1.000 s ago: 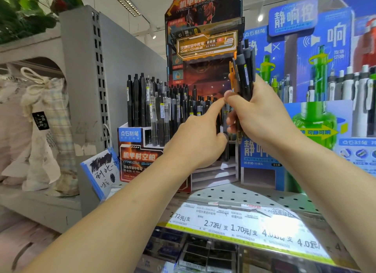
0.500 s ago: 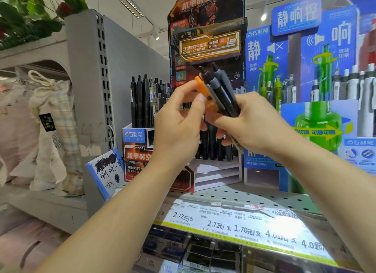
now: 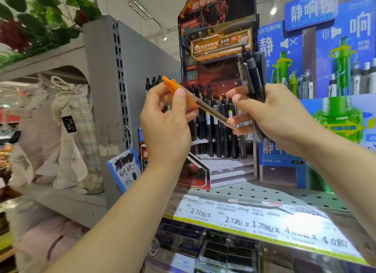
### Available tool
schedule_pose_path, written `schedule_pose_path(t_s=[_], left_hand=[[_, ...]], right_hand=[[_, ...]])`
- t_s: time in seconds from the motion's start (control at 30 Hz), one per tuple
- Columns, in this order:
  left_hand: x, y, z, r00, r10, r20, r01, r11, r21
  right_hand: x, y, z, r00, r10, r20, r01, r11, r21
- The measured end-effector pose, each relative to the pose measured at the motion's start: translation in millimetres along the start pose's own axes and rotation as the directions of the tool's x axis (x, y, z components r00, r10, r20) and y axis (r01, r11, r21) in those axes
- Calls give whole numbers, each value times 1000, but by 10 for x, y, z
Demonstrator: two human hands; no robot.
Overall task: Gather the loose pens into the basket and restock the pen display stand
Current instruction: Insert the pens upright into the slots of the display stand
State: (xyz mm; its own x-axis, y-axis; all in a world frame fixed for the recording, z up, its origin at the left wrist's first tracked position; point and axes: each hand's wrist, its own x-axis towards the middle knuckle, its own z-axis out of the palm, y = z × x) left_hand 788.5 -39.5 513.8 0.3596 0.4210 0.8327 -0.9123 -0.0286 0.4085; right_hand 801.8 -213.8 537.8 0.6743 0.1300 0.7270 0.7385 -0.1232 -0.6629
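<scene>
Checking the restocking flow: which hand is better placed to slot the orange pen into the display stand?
Probably the left hand: it alone pinches the orange pen, in front of the display stand. The right hand is full with a bundle of black pens.

Both forearms reach up from six o'clock, wrists raised side by side. The left hand (image 3: 166, 120) pinches an orange pen (image 3: 195, 101) between thumb and fingers, its tip pointing toward four o'clock. The right hand (image 3: 272, 118) has its grip curled round a bundle of black pens (image 3: 253, 75) standing toward twelve.

orange pen (image 3: 200, 104), slanted, tip down-right, before the pen display stand (image 3: 218, 114). black pens (image 3: 253, 75), bunched upright. stand holds upright black pens.
</scene>
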Motion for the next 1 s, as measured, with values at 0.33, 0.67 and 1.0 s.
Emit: schedule_pose_path(t_s=[0.33,0.67,1.0], left_hand=[[55,-177,-326,941,234,245,-327,815,478],[84,-116,-193,862,256,438,-495,614,614],[176,-17,-156,842,138,521,-508,527,682]], right_hand=[[74,59,-40,998,-56,-26,53,994,-98],[73,80,-75,997,-75,23,77,985,-156],[45,68,-53,993,-104,-63,95,988,-120]])
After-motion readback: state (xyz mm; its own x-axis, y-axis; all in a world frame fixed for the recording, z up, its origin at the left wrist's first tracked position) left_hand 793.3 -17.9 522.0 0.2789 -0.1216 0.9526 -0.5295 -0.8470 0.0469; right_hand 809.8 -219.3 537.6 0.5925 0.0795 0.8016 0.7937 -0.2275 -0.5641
